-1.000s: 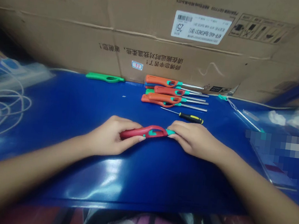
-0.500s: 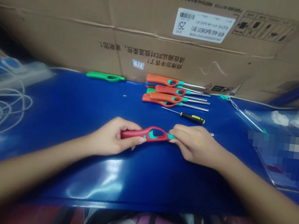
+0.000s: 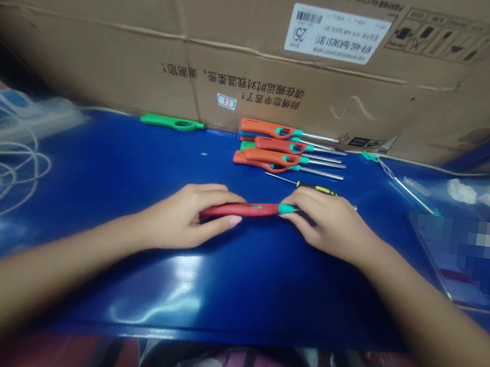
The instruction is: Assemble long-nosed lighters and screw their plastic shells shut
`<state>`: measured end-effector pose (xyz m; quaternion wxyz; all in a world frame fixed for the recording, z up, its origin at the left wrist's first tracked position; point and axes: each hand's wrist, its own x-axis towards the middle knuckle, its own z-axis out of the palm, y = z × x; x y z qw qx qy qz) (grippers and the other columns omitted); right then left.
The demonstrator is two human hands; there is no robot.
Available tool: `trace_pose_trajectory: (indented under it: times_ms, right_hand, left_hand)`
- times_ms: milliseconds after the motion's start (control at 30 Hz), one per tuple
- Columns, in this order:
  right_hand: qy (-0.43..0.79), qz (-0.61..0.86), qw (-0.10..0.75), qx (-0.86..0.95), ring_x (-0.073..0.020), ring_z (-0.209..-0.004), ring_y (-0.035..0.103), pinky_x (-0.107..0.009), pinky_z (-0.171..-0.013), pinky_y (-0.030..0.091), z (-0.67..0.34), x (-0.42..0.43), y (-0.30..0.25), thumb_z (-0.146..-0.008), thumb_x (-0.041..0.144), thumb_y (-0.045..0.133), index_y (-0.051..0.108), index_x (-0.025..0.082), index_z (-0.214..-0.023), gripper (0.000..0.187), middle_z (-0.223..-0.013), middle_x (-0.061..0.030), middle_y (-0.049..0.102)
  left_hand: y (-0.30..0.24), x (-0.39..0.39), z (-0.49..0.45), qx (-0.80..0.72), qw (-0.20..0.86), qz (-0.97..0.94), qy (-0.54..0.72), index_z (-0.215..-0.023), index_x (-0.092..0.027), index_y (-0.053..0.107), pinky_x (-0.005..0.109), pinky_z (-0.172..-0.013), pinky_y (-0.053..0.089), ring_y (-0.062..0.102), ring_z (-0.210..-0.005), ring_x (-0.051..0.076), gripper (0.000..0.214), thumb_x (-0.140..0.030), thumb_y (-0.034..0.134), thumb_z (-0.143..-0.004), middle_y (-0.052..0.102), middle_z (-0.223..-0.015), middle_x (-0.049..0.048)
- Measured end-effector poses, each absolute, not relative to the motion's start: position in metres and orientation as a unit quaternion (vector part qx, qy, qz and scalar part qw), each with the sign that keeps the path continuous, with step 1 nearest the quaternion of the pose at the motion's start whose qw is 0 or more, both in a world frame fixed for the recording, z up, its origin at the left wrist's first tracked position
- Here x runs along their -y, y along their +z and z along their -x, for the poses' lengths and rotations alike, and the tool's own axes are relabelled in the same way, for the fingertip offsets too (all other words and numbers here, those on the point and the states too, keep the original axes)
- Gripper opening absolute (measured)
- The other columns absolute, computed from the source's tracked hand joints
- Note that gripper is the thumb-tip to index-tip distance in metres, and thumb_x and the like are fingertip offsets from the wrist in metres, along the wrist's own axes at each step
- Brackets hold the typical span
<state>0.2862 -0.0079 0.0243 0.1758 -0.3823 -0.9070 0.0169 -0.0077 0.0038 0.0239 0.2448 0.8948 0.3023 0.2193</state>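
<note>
Between my two hands is a red long-nosed lighter with a teal collar, held level above the blue table and turned edge-on. My left hand is closed round its handle end. The fingers of my right hand pinch it at the teal collar, covering most of the metal tube. Just behind my right hand lies a black and yellow screwdriver, its handle partly hidden. Farther back, several long-nosed lighters in orange, red, green and blue lie in a pile, tubes to the right.
A green lighter body lies by the large cardboard box at the back. White cable coils are on the left. At right are a loose metal tube with teal ends, crumpled white tissue and a flat dark device.
The red lighter has rolled about its length, so its trigger opening no longer faces me. Both hands have risen slightly, and my right hand now overlaps the screwdriver's handle.
</note>
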Motion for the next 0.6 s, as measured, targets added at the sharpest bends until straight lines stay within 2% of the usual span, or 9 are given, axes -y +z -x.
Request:
trace_pose_trajectory:
  times_ms: [67, 200, 267, 367, 600]
  right_hand:
    - [0.002, 0.393, 0.196, 0.898, -0.0191, -0.084, 0.067, -0.028, -0.068, 0.047, -0.2880, 0.0063, 0.0248, -0.098, 0.028, 0.056, 0.062, 0.020, -0.102, 0.010, -0.097, -0.0057, 0.071]
    - [-0.019, 0.387, 0.203, 0.899, -0.0199, -0.085, 0.068, -0.029, -0.067, 0.049, -0.2905, 0.0037, 0.0246, -0.098, 0.027, 0.056, 0.064, 0.020, -0.105, 0.012, -0.098, -0.0067, 0.072]
    - [-0.026, 0.362, 0.188, 0.913, -0.0210, -0.088, 0.069, -0.030, -0.070, 0.051, -0.2912, 0.0029, 0.0237, -0.101, 0.030, 0.054, 0.066, 0.019, -0.108, 0.018, -0.099, -0.0081, 0.073]
    - [-0.040, 0.329, 0.180, 0.926, -0.0216, -0.087, 0.070, -0.031, -0.071, 0.052, -0.2928, 0.0030, 0.0212, -0.103, 0.031, 0.051, 0.067, 0.017, -0.109, 0.023, -0.100, -0.0099, 0.075]
    - [-0.052, 0.307, 0.195, 0.930, -0.0207, -0.080, 0.070, -0.031, -0.067, 0.051, -0.2966, 0.0037, 0.0161, -0.103, 0.029, 0.050, 0.067, 0.015, -0.107, 0.022, -0.096, -0.0119, 0.074]
  left_hand:
    - [0.0255, -0.0051, 0.0078, -0.330, 0.240, -0.886, 0.220, -0.120, -0.018, 0.069, 0.025, -0.075, 0.048, 0.065, -0.084, 0.017, 0.033, -0.040, 0.057, -0.098, 0.072, -0.101, 0.0068]
    - [0.0253, -0.0066, 0.0084, -0.370, 0.250, -0.870, 0.209, -0.096, -0.016, 0.071, 0.022, -0.055, 0.039, 0.054, -0.058, 0.011, 0.032, -0.047, 0.064, -0.092, 0.065, -0.072, -0.0007]
    - [0.0237, -0.0066, 0.0086, -0.370, 0.260, -0.870, 0.196, -0.092, -0.016, 0.068, 0.021, -0.052, 0.035, 0.049, -0.053, 0.009, 0.031, -0.047, 0.063, -0.092, 0.059, -0.065, -0.0037]
    - [0.0211, -0.0057, 0.0090, -0.352, 0.266, -0.878, 0.182, -0.092, -0.017, 0.064, 0.020, -0.054, 0.036, 0.049, -0.055, 0.009, 0.028, -0.045, 0.062, -0.094, 0.057, -0.067, -0.0047]
    - [0.0189, -0.0022, 0.0098, -0.331, 0.274, -0.885, 0.179, -0.096, -0.017, 0.063, 0.021, -0.055, 0.036, 0.051, -0.056, 0.009, 0.027, -0.044, 0.060, -0.096, 0.058, -0.071, -0.0039]
